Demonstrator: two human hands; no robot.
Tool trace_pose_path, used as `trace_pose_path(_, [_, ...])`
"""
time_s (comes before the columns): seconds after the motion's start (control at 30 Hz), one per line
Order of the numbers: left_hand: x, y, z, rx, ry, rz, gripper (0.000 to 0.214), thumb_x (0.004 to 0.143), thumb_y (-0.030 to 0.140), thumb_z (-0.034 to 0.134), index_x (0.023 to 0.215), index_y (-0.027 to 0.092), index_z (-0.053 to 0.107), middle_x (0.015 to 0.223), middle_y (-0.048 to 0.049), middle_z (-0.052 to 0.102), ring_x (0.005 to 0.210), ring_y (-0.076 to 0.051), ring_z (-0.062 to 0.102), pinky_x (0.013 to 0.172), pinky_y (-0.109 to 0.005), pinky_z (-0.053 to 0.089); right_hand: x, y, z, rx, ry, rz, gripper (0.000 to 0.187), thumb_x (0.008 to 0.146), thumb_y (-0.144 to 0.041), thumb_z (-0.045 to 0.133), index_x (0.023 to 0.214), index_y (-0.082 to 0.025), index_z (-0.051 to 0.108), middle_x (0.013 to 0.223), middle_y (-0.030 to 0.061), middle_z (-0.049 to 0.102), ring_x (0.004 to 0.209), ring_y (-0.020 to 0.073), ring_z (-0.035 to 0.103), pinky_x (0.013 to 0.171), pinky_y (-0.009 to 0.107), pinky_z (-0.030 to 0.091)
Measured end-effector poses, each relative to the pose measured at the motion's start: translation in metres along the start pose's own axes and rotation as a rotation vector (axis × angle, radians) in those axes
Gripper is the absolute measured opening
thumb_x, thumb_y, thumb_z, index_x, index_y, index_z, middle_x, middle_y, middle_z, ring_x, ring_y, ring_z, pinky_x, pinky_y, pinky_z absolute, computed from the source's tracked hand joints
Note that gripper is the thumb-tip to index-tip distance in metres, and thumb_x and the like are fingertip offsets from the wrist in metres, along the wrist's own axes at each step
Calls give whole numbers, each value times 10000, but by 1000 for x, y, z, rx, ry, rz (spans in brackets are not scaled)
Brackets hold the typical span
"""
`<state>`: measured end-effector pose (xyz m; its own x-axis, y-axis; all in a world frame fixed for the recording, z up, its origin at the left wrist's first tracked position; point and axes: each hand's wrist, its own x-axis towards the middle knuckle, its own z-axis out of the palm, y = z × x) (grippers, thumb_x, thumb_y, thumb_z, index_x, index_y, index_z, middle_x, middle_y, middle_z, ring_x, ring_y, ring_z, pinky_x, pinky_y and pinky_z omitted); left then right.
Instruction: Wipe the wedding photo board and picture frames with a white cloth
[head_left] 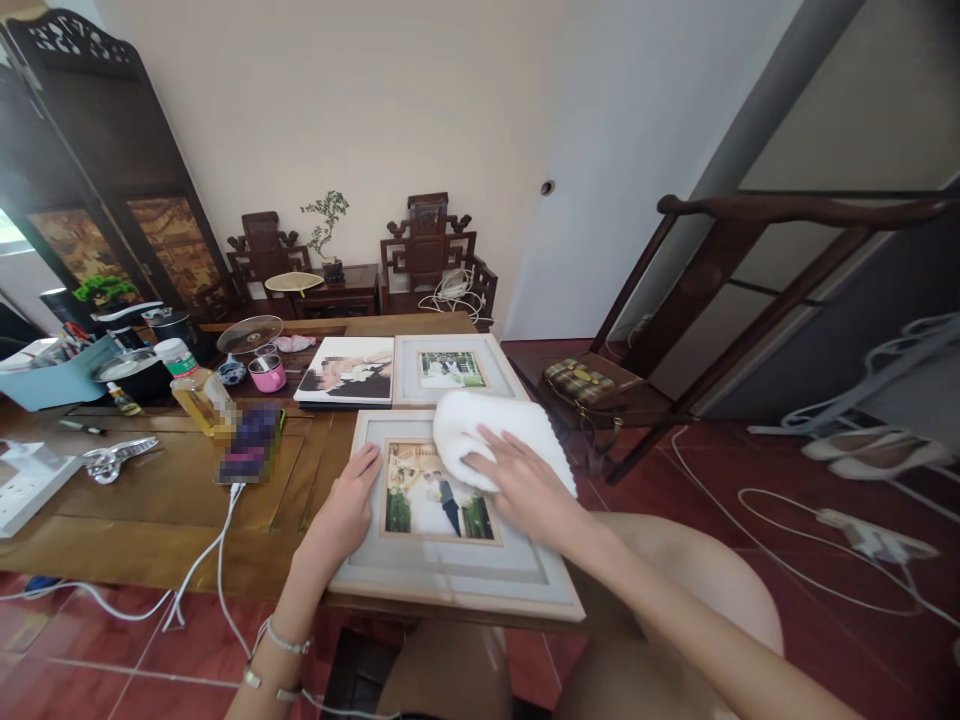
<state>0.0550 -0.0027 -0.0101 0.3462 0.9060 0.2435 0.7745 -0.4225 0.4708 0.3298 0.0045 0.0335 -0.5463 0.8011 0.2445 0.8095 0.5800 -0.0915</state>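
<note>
- Main item: near picture frame (442,575), lying face up at the tabletop (150,510)'s near right corner, its near side close along the near edge. Pale wood-look rails, wide light mat, a photo (420,510) in the middle.
- Left hand (349,515): fingers extended and close together, laid over the frame's left rail. Not closed round it as far as shows; thumb hidden, so can't tell if it hooks the edge.
- Right hand (517,480): fingers part-spread on top of a white cloth (525,420), over the frame's upper right area. Can't tell if any cloth is pinched underneath.
- Frame handling (my read): stiff, moderate weight, rails fairly smooth. Could slide under a sideways push, so the left-rail contact is a sensible brace.
- Can't tell if the front is glass, plastic or bare. Treat it as fragile: no point load mid-face, mind the corners.
- To lift: both side rails, about midway, fingers under. Avoid one corner; it'd twist.
- Cloth: looks thick, fluffy, soft, light. Will bunch; a flat palm or a loose handful of its middle suits it best.
- Beyond, toward the far edge: second frame (499,365), with a photo-covered album or panel (352,370) beside it on the left. Tight spacing, so little finger room at the near frame's far rail; near and left sides look easier.
</note>
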Motion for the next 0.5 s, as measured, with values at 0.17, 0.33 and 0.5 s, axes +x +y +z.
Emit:
trace_pose_path(0.17, [0, 3, -1, 5, -1, -17, 623, 777, -40, 307, 1360, 141, 429, 1464, -124, 381, 1397, -199, 273, 1141, -450, 266, 30, 16, 5, -31, -15, -24, 650, 596, 45, 457, 1206, -134, 589, 1447, 130, 406, 1393, 300, 190, 1120, 510, 182])
trace_pose_path(0.33, [1, 4, 0, -10, 26, -22, 596, 796, -29, 308, 1351, 140, 443, 1452, -123, 403, 1388, -204, 295, 1136, -457, 278, 10, -6, 1, 19, -100, -78, 589, 620, 19, 462, 1158, -148, 636, 1431, 120, 431, 1387, 320, 200, 1128, 539, 132])
trace_pose_path(0.5, [1, 1, 3, -19, 36, -16, 597, 793, -30, 314, 1353, 135, 438, 1455, -130, 394, 1389, -202, 291, 1135, -449, 279, -39, -56, -31, 137, -331, -74, 641, 620, 26, 429, 1183, -206, 627, 1464, 81, 384, 1390, 316, 177, 1120, 569, 150])
